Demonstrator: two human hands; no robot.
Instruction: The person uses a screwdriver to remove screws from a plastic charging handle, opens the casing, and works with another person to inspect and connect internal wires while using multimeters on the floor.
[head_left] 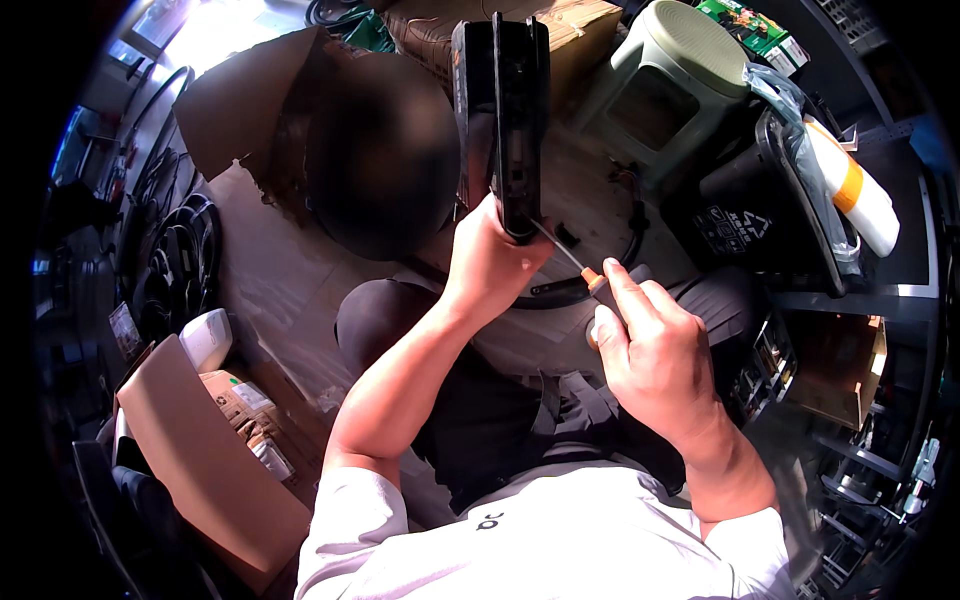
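Left hand (pixel 492 262) grips the lower end of a black device (pixel 503 120), held upright above the lap. Right hand (pixel 650 355) is closed around an orange-handled screwdriver (pixel 585 272); its thin shaft angles up-left, tip at the device's bottom edge beside the left hand's fingers. Green stool (pixel 670 85) stands behind, cardboard box (pixel 200 470) at lower left.

upright flat device (pixel 503 120) at centre, taken as landmark. left hand (pixel 492 262) grips its lower end; right hand (pixel 652 355), lower right of it, holds a screwdriver (pixel 590 275) whose tip touches its bottom edge. stool (pixel 668 85) to its right, bin (pixel 775 200) beyond that. open cardboard box (pixel 205 470) far lower left, on the floor.
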